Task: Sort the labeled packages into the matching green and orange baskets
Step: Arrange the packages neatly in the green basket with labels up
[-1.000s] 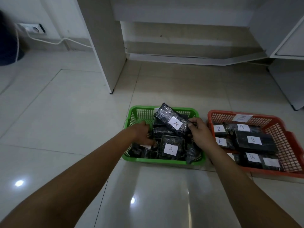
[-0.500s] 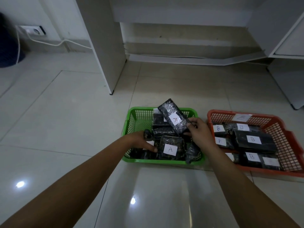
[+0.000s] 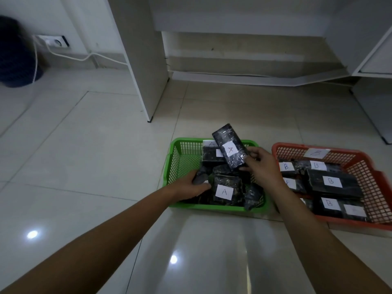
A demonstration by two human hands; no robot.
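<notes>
A-pkg [image 3: 230, 148] pinched by R hand [image 3: 262, 166]; L hand [image 3: 192, 185] grips small pkg [image 3: 201, 177].

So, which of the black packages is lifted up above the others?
The package labelled A that the right hand holds, tilted, above the green basket; the others lie inside the baskets.

We now see the black package marked A [image 3: 230, 148], pinched by the right hand [image 3: 262, 166], standing higher and more upright than a second ago, its top edge risen past the far rim of the green basket [image 3: 172, 164] where before it lay low among the others. The left hand [image 3: 192, 185], earlier reaching down among the packages near the basket's left wall, now comes up a little with its fingers curled round a small dark package [image 3: 201, 177].
</notes>
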